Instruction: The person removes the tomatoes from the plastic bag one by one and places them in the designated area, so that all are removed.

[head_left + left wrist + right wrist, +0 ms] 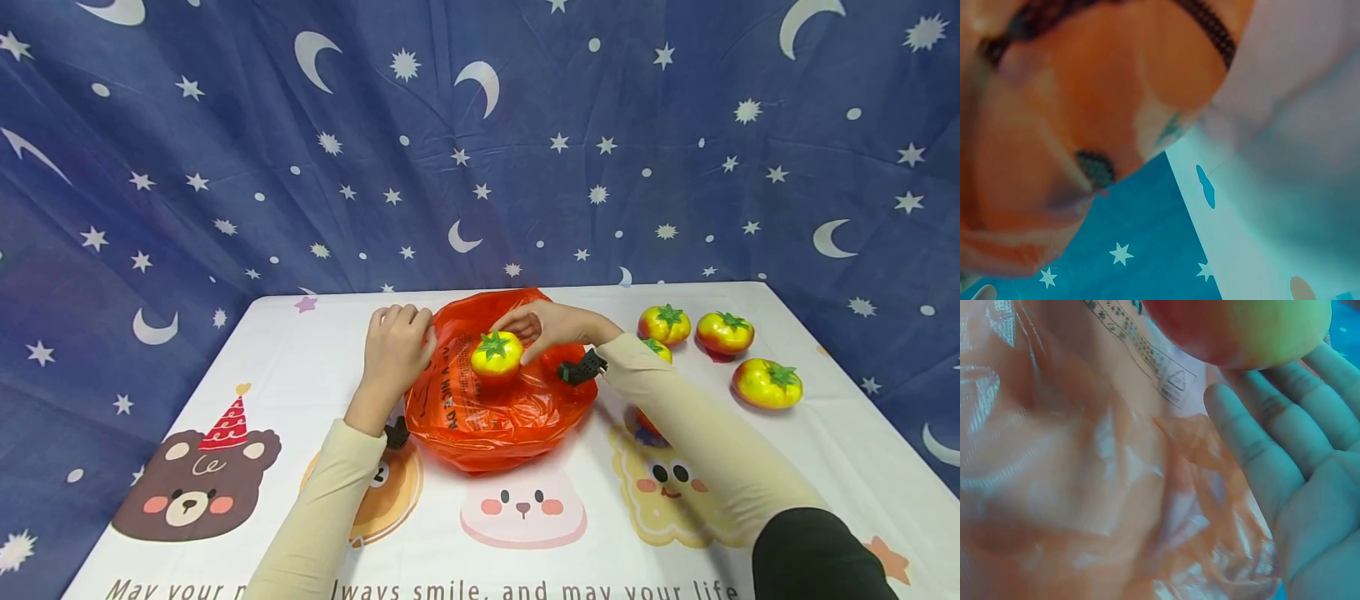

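A red plastic bag (510, 429) with black print lies spread at the middle of the table, its sides puffed up. At its left rim my left hand (397, 346) holds the edge, fingers bent over and thumb toward the bag. A shiny yellow-red tomato (497, 357) with a green leafy top is over the bag's middle. Close against its right and far sides is my right hand (551, 327), thumb apart from the fingers. The right wrist view shows those fingers (1285, 425) nearly straight, their tips behind the tomato (1247, 331). In the left wrist view the bag (1116, 81) fills much of the picture.
To the right lie several more tomatoes (767, 383), some partly hidden by the right sleeve (697, 433). The white tablecloth (330, 367) carries cartoon prints. A blue curtain (420, 167) with moons and stars hangs behind the table.
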{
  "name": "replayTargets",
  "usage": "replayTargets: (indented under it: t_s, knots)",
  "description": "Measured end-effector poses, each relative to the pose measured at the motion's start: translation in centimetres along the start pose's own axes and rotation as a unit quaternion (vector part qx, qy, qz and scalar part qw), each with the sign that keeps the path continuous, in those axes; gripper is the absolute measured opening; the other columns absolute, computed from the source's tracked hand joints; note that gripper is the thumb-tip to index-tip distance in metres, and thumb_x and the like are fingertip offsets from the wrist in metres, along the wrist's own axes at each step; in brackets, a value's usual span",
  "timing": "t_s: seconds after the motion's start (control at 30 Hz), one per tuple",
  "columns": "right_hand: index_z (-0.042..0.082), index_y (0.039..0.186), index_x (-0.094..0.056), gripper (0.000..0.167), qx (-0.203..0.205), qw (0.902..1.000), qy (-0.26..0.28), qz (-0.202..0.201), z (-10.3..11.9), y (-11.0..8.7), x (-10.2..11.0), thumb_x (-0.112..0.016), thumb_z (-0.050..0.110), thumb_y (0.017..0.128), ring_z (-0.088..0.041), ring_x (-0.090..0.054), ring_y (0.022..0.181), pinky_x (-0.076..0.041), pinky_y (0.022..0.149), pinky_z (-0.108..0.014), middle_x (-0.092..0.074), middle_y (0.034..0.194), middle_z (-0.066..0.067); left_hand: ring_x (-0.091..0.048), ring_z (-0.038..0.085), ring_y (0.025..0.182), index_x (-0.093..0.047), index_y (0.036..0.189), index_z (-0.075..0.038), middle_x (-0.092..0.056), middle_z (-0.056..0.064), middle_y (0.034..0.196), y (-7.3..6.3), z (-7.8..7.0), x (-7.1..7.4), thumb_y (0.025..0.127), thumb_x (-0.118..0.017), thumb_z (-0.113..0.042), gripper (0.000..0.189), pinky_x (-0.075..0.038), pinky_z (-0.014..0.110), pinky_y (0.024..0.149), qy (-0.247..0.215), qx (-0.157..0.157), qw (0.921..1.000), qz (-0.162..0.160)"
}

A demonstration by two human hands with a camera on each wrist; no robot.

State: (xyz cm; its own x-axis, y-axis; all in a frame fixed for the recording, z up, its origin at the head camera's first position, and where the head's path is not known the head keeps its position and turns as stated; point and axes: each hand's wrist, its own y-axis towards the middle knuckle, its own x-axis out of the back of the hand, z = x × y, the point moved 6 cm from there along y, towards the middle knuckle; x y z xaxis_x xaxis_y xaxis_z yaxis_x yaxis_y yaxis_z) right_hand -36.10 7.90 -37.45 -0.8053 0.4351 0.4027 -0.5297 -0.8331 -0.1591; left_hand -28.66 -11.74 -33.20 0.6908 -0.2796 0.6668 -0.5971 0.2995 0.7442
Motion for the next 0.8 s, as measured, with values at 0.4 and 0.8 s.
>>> replayTargets:
  t_s: [0.4, 0.8]
  knots:
    - [0.001, 0.135, -0.046, 0.066, -0.031, 0.9991, -0.021, -0.022, 2.2, -2.9, 2.9, -0.075, 0.009, 0.077, -0.03, -0.05, 0.127, -0.048, 0.098, -0.036, -0.047, 0.142, -0.016, -0.058, 0.028, 0.07, -0.062, 0.081, -0.004, -0.061, 0.01, 0.073, 0.2, -0.2, 0.1, 0.08, -0.064, -0.009, 0.005, -0.047, 0.044, 0.078, 0.0, -0.007, 1.0, -0.005]
    - [0.0, 0.135, -0.045, 0.066, -0.039, 0.9969, -0.039, -0.056, 3.7, -6.7, 5.5, -0.075, 0.011, 0.077, -0.026, -0.055, 0.122, -0.049, 0.097, -0.035, -0.05, 0.138, -0.017, -0.057, 0.028, 0.069, -0.062, 0.079, -0.005, -0.061, 0.01, 0.072, 0.1, -0.3, -0.2, 0.081, -0.063, -0.009, 0.005, -0.047, 0.043, 0.078, -0.004, -0.004, 1.0, -0.007]
